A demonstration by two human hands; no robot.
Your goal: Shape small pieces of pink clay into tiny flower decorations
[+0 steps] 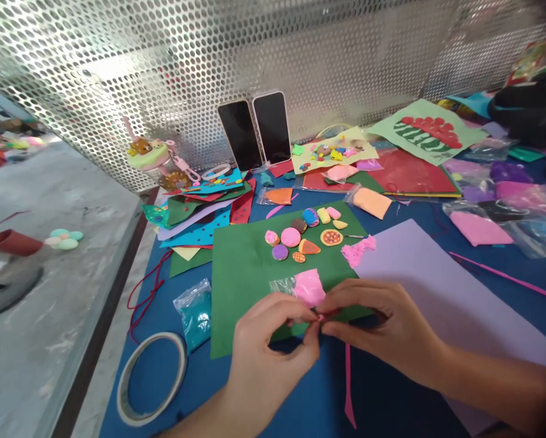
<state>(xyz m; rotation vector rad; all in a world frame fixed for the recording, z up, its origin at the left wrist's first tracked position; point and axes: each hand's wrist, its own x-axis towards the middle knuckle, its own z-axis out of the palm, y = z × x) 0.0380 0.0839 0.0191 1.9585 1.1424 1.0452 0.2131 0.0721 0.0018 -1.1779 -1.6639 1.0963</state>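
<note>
My left hand (268,353) and my right hand (382,322) meet over the near edge of a green felt sheet (245,267). Both pinch a tiny pink piece of clay (319,317) between thumb and fingertips. Just behind the fingers lies a clear bag with a lump of pink clay (308,287). Farther back on the green sheet sit several small coloured clay shapes (300,236). A torn bit of pink clay (359,249) rests by the edge of a lilac sheet (437,280).
A tape ring (151,377) and a teal clay bag (195,313) lie at the left on the blue table. Two phones (255,132) lean on the perforated metal wall. Felt sheets, clay bags and paper crafts crowd the back and right. A pink strip (348,383) lies below my hands.
</note>
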